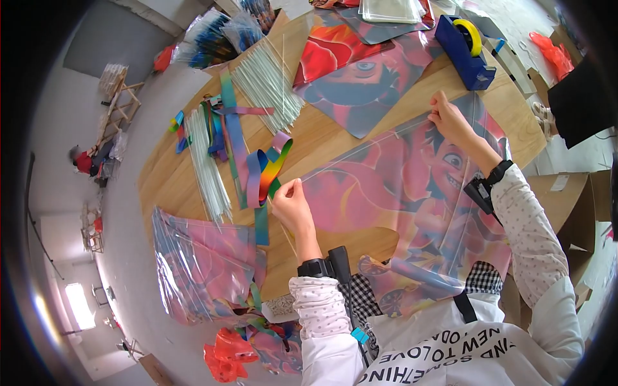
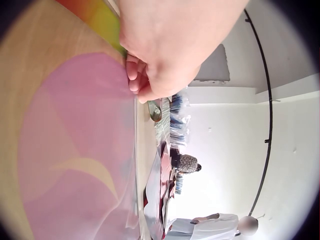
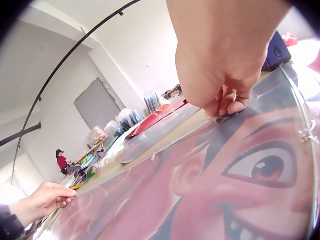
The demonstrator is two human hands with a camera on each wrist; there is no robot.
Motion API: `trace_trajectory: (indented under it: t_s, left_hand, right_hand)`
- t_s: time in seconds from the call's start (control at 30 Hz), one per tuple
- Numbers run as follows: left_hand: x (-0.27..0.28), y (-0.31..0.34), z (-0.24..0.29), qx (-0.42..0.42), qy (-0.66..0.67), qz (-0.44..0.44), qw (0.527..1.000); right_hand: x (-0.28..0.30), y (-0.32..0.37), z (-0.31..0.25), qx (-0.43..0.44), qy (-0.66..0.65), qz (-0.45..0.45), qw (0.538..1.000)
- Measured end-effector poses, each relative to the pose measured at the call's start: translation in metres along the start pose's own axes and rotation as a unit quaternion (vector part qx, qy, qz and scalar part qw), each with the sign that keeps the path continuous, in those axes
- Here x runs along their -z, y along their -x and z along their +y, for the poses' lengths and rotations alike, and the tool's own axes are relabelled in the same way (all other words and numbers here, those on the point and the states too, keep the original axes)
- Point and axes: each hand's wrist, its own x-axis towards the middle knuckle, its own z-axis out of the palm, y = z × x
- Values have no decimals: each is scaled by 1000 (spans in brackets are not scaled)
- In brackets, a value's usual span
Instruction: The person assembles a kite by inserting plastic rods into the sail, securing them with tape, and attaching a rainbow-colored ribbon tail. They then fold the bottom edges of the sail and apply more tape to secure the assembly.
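A large translucent printed sheet (image 1: 360, 186) with a cartoon face lies over the wooden table's near side and the person's lap. The left hand (image 1: 293, 209) pinches its far left corner between thumb and fingers. Farther right, the right hand (image 1: 454, 122) pinches the same far edge, near the cartoon's hair. A thin rod or fold runs along that edge between the hands. In the left wrist view the left hand (image 2: 167, 55) grips the edge of the pink sheet (image 2: 75, 145). Fingertips of the right hand (image 3: 220, 65) meet the sheet's edge (image 3: 165, 155) in the right wrist view.
A blue tape dispenser (image 1: 465, 55) stands at the far right. Bundles of thin clear rods (image 1: 207, 167) and rainbow ribbons (image 1: 261, 174) lie left of the sheet. More printed sheets (image 1: 351, 90) are at the back, and a folded stack (image 1: 199, 264) lies at the left edge.
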Motion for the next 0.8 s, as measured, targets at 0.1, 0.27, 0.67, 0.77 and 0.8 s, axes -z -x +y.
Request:
trace_trajectory:
  t_s: [0.1,0.27,0.67,0.77,0.8]
  left_hand:
    - [-1,1,-3,-12,-4,5,1000]
    - [-5,2,-8,-19,-8,20,1000]
    - [-6,4,-6,-27,-15,21,999]
    - [-6,4,-7,-25,-13,23,999]
    - [-6,4,-6,-24,-12,24,999]
  right_hand:
    - [0,1,-4,-6,4,3,1000]
    - [3,2,-9,-9,15,-6,1000]
    - [1,2,-13,-21,40,-9,999]
    - [1,3,-17,-18,53,-8,998]
    - [0,3,-17,-18,57,-6,998]
